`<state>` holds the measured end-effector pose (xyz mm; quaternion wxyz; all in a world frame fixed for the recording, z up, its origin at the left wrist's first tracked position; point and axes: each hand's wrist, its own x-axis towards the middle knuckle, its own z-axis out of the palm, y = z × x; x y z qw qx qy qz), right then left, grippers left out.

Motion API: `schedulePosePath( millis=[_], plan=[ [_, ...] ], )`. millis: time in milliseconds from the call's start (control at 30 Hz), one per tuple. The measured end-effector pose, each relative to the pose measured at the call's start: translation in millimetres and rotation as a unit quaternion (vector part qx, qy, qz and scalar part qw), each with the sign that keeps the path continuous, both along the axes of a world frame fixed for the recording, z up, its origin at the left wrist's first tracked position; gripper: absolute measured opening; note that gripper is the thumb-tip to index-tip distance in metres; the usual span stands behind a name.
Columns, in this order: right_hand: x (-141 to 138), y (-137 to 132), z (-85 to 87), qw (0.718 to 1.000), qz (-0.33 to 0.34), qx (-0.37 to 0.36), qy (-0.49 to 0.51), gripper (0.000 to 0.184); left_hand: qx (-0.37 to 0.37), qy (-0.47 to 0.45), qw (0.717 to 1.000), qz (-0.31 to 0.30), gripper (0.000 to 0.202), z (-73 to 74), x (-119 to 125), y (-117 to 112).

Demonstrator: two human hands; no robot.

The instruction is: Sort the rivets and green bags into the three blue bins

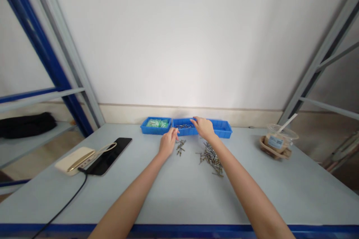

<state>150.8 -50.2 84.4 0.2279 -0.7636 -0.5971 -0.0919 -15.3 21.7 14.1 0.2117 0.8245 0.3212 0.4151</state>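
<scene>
The person's open left hand (pixel 168 142) and right hand (pixel 203 127) are unclenched and grasp nothing visible, their fingers at the rim of a shallow blue plastic tray (pixel 186 133) holding thin metal fasteners (pixel 183 126). On the pale grey table (pixel 179 201) just in front, a small heap of grey metal fasteners (pixel 181 147) lies near the left hand, and a larger heap of grey metal fasteners (pixel 211 159) lies below the right.

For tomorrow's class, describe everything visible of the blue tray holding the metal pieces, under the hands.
The blue plastic tray is shallow and rectangular, with a raised rim, and sits flat on the pale grey bench beside a tray of green packets. Slender metal fasteners lie inside. The right hand rests over its rim and hides its right end, so where it stops cannot be told. The left hand is at its front corner.
</scene>
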Motion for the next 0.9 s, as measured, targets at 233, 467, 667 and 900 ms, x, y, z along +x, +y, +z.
schedulePosePath(
  millis=[233, 467, 667, 900],
  plan=[
    [23.1, -51.9, -45.3, 0.93, 0.298, -0.161, 0.143, 0.02, 0.053, 0.08, 0.994, -0.055, 0.034, 2.8, 6.2, -15.0],
    [25.3, -63.7, -56.1, 0.94, 0.26, -0.143, 0.169, 0.007, 0.082, 0.133, 0.984, -0.086, 0.025, 0.5, 9.2, -21.8],
    [18.8, -65.2, -59.6, 0.956, 0.234, -0.072, 0.165, 0.01, 0.092, 0.154, 0.976, -0.122, 0.017, 2.9, 10.2, -27.1],
    [18.5, -60.3, -61.5, 0.951, 0.182, -0.023, 0.248, 0.012, 0.175, 0.188, 0.945, -0.203, 0.017, 5.4, 15.3, -38.7]
  ],
)
